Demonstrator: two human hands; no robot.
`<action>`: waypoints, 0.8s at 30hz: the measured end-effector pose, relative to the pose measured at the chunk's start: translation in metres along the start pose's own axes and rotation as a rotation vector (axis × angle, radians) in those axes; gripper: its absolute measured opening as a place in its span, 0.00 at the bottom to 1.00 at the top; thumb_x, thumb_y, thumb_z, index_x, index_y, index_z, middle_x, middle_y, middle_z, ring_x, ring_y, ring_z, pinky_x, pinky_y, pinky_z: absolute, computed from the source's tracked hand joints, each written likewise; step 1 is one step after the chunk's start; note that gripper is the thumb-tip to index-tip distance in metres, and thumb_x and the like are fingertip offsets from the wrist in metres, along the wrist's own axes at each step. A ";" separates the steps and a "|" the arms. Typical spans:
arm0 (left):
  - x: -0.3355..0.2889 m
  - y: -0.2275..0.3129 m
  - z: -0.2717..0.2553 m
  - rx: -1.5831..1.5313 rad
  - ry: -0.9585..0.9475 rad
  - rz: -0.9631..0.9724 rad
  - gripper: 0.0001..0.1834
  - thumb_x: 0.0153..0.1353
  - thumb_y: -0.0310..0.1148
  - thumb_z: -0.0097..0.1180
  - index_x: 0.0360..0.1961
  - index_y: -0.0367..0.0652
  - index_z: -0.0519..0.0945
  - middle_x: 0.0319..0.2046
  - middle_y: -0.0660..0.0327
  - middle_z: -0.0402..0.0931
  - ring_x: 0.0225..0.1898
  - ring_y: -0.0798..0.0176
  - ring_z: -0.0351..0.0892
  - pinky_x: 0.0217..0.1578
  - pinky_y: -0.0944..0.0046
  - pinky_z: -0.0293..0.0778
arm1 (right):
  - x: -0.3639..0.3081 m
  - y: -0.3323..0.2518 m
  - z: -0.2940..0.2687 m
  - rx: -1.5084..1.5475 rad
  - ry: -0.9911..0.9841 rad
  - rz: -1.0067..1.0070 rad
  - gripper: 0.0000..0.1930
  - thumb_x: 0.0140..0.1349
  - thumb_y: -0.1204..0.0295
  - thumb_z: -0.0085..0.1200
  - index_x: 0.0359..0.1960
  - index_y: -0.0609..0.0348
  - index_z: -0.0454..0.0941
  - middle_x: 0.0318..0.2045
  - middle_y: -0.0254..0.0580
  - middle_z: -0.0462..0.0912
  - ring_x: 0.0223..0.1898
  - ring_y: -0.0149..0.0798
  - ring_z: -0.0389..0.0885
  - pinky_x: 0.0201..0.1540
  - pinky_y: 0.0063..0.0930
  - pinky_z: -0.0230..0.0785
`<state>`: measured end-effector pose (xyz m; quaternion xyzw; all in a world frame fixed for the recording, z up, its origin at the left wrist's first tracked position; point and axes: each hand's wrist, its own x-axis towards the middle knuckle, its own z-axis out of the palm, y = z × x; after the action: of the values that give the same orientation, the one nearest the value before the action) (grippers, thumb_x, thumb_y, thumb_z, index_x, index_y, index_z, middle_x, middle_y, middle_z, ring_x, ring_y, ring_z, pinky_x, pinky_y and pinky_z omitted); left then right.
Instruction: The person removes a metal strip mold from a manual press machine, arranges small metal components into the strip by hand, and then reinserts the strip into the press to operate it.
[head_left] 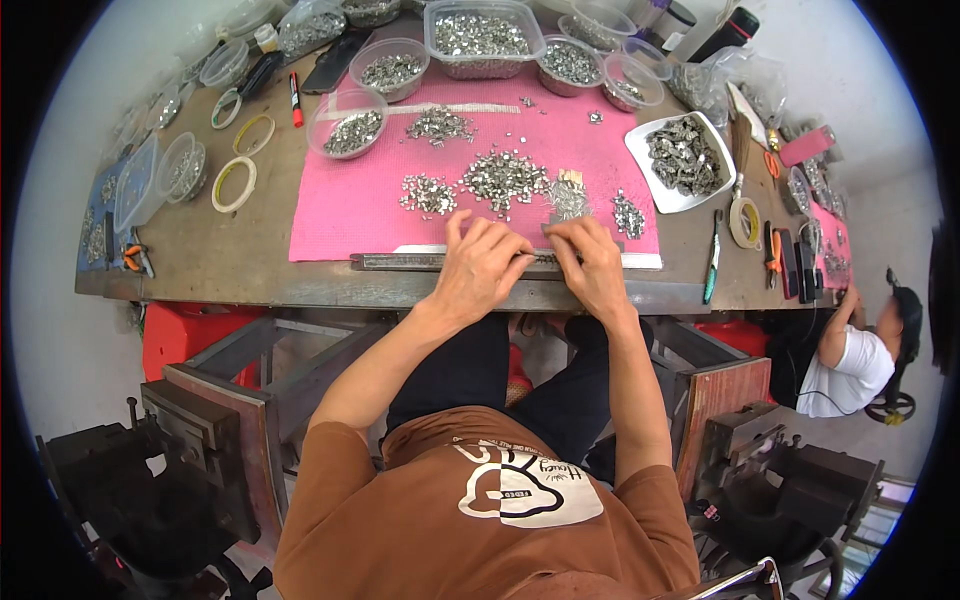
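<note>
A long metal bar (400,262) lies along the front edge of the pink mat (330,200). My left hand (480,262) rests over its middle, thumb and forefinger pinched together at the bar. My right hand (590,262) is just to the right, its fingers closed near a row of small dark pieces on the bar. Whatever either hand pinches is too small to make out. Beyond the hands lie loose piles of small shiny metal pieces (503,178), another pile (428,194), a heap of thin silvery pieces (568,200) and a darker cluster (628,215).
Plastic tubs (480,65) of metal pieces stand at the back. A white dish (690,190) of dark pieces sits right, near a green-handled tool (713,255). Tape rolls (234,185) and a red marker (296,100) lie left. Another person (850,360) works at far right.
</note>
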<state>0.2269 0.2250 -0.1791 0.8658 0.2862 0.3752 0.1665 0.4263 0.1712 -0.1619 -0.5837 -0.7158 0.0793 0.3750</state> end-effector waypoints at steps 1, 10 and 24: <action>0.000 0.001 0.004 -0.001 0.000 0.001 0.06 0.61 0.34 0.66 0.37 0.47 0.83 0.33 0.64 0.76 0.41 0.59 0.75 0.62 0.45 0.56 | 0.007 0.001 0.002 -0.026 0.032 0.000 0.08 0.61 0.79 0.61 0.42 0.61 0.84 0.40 0.44 0.83 0.41 0.49 0.81 0.48 0.38 0.69; 0.002 0.008 0.020 0.110 0.005 0.016 0.07 0.60 0.33 0.66 0.37 0.45 0.80 0.33 0.63 0.75 0.41 0.57 0.75 0.61 0.40 0.58 | 0.026 0.016 0.022 -0.293 -0.146 -0.077 0.20 0.67 0.72 0.54 0.61 0.62 0.76 0.65 0.44 0.76 0.70 0.54 0.66 0.68 0.49 0.59; 0.003 0.009 0.013 0.095 0.050 -0.080 0.10 0.62 0.38 0.65 0.41 0.49 0.81 0.34 0.65 0.76 0.42 0.58 0.75 0.61 0.39 0.56 | 0.021 0.015 0.001 -0.048 -0.072 0.033 0.08 0.63 0.78 0.59 0.42 0.60 0.85 0.38 0.44 0.83 0.44 0.49 0.79 0.49 0.42 0.68</action>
<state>0.2415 0.2191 -0.1813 0.8509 0.3422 0.3756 0.1331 0.4365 0.1949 -0.1613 -0.6009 -0.7208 0.0893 0.3338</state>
